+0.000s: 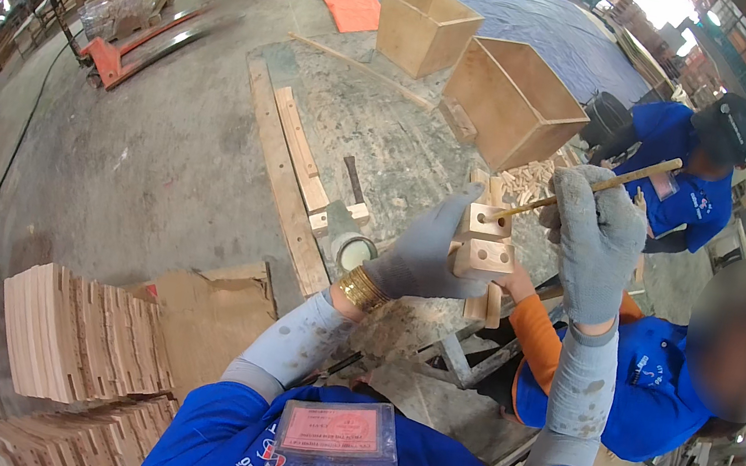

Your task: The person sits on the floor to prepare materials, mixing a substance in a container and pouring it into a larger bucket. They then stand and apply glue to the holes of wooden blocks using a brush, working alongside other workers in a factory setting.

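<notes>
— What was in the hands at that moment?

— A small wooden block piece [485,247], pale, with round holes drilled in its faces, held up in the air in front of the chest. The left hand [428,256], in a grey glove, was closed round its left side, with gold bangles [362,288] showing at the wrist.

— And the other hand?

— The right hand [595,234], also gloved in grey, was clenched on a thin wooden stick [585,186]. The stick ran down and to the left, and its tip sat in the hole on the upper face of the block.

— What lay around them?

— Just beyond the block was a heap of small wooden pieces [530,177] on the concrete floor [158,170]. Farther out stood two open plywood boxes [511,99], with long planks [290,171] lying on the floor to their left. Two people in blue shirts [653,375] sat close on the right. At lower left were stacks of thin wooden boards [74,332], and far off an orange pallet jack [129,48].
</notes>
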Demonstrator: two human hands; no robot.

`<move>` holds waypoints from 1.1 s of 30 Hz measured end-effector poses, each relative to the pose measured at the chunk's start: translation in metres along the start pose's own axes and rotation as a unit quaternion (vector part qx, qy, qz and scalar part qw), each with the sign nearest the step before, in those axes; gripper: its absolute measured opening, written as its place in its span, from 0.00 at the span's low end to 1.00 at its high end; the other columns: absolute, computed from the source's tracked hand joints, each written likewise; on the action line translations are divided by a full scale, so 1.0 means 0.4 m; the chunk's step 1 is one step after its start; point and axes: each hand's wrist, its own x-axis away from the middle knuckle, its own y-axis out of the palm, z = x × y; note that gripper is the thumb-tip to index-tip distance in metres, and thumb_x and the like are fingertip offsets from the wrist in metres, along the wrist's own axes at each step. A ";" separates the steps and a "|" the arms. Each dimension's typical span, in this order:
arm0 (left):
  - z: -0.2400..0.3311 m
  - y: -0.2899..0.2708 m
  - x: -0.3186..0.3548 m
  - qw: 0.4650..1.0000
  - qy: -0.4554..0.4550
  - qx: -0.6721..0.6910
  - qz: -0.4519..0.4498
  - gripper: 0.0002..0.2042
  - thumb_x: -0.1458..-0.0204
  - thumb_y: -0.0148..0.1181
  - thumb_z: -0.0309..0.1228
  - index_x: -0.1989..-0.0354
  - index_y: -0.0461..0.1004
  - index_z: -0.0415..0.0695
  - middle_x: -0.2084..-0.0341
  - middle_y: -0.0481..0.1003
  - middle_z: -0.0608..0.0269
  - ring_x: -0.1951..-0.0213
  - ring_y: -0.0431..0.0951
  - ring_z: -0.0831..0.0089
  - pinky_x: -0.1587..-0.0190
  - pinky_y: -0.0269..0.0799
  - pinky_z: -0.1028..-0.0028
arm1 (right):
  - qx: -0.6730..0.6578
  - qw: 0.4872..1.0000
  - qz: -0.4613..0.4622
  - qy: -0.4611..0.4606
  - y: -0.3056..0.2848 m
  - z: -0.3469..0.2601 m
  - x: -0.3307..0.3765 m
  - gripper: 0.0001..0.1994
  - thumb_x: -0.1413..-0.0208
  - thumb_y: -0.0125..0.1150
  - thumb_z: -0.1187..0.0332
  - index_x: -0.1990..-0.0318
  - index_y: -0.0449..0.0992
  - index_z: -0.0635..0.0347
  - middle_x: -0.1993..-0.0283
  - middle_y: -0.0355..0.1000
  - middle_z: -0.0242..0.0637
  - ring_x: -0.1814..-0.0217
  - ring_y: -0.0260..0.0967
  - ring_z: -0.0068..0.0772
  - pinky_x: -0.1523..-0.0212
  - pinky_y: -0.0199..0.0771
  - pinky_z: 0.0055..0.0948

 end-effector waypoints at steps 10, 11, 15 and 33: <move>0.009 -0.007 -0.007 1.000 0.013 0.008 0.000 0.47 0.70 0.72 0.39 0.42 0.50 0.33 0.55 0.67 0.44 0.55 0.72 0.52 0.55 0.71 0.64 | -0.008 0.999 -0.031 0.021 0.029 0.000 -0.013 0.06 0.51 0.58 0.71 0.68 0.77 0.65 0.82 0.70 0.35 0.82 0.67 0.22 0.81 0.62 0.20; 0.004 -0.008 -0.004 1.000 0.012 0.007 0.000 0.47 0.70 0.72 0.39 0.43 0.50 0.32 0.55 0.67 0.45 0.55 0.72 0.52 0.56 0.71 0.64 | -0.022 0.999 -0.032 0.038 0.038 -0.005 -0.017 0.07 0.50 0.59 0.70 0.69 0.76 0.66 0.83 0.69 0.35 0.83 0.66 0.22 0.82 0.62 0.20; -0.011 0.004 0.002 1.000 0.008 -0.006 -0.012 0.45 0.67 0.71 0.37 0.43 0.49 0.34 0.58 0.70 0.52 0.56 0.73 0.59 0.53 0.68 0.67 | -0.013 0.999 -0.041 0.007 0.055 -0.003 -0.024 0.08 0.50 0.59 0.68 0.71 0.76 0.65 0.86 0.67 0.36 0.85 0.66 0.24 0.83 0.61 0.22; 0.021 -0.002 -0.018 0.993 -0.071 0.083 -0.043 0.43 0.67 0.70 0.34 0.44 0.49 0.35 0.58 0.69 0.58 0.55 0.71 0.70 0.52 0.66 0.71 | -0.044 0.992 0.076 0.092 -0.018 -0.023 -0.029 0.08 0.46 0.55 0.70 0.69 0.76 0.67 0.80 0.71 0.36 0.81 0.68 0.19 0.82 0.63 0.18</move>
